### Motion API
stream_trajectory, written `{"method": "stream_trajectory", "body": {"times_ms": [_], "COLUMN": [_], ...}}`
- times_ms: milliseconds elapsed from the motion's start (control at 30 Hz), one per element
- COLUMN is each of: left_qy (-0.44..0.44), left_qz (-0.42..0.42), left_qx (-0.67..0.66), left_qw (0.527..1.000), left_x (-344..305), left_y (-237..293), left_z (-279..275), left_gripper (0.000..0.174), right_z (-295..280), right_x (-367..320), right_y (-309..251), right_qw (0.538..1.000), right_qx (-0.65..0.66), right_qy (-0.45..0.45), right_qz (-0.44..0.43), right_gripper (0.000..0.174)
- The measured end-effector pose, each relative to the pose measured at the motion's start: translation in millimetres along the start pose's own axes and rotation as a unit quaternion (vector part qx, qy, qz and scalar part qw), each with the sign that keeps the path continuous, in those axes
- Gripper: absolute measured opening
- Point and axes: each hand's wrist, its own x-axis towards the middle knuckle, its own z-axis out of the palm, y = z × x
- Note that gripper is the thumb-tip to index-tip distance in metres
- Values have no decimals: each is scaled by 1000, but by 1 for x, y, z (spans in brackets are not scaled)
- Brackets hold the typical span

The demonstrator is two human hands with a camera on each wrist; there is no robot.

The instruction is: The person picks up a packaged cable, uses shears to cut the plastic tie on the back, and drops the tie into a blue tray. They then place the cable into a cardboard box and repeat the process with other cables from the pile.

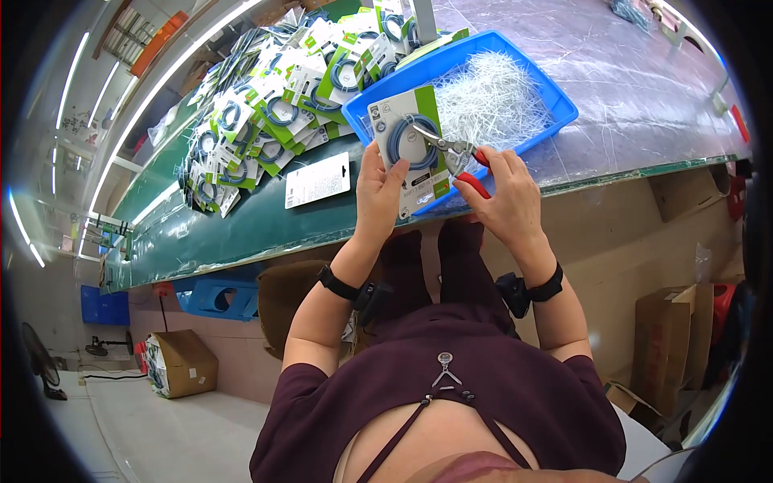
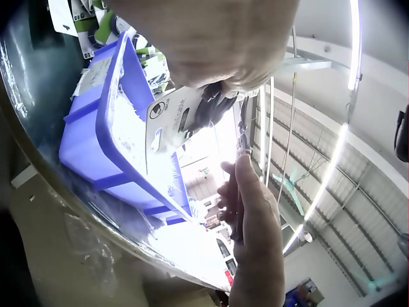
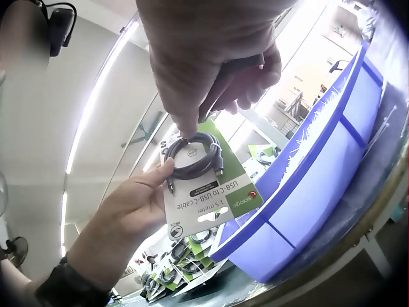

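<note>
My left hand (image 1: 377, 197) grips a white and green card (image 3: 211, 204) by its side, thumb on the front. A coiled blue-grey USB-C cable (image 3: 192, 167) is fixed on this card, which is printed "1.5 meter". My right hand (image 1: 512, 197) holds red-handled cutting pliers (image 1: 460, 151), fingers and thumb around the handles. The tips of the pliers are at the upper part of the coil. In the left wrist view the card (image 2: 165, 125) is partly hidden behind my left hand.
Below the card stands a blue tray (image 1: 564, 98) heaped with thin white clippings (image 1: 503, 97). To its left is a large pile of carded cables (image 1: 278, 113). One card (image 1: 318, 182) lies alone on the green table (image 1: 217, 241). Cardboard boxes (image 1: 183, 364) stand on the floor.
</note>
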Motion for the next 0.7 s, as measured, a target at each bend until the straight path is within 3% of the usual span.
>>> {"method": "stream_trajectory", "body": {"times_ms": [467,500,567,600,700], "left_qy": [10,7,2,3,-10], "left_qz": [31,17,-9,-9,-16], "left_qx": [108,102,87,85,128], "left_qw": [994,995,996,996,992], "left_x": [-12,-12,-11,-12,-22], "left_y": [-2,-1,1,1,2], "left_z": [6,5,3,5,15], "left_gripper": [41,41,41,41,40], "right_z": [-5,-6,-7,-7,-1], "right_x": [-6,-7,-8,-5,8], "right_y": [0,3,9,9,8], "right_qw": [999,991,927,928,912], "right_qx": [-18,97,319,318,388], "right_qy": [-27,-69,-148,-149,-42], "right_qz": [15,55,129,129,127], "right_gripper": [40,39,36,36,35]}}
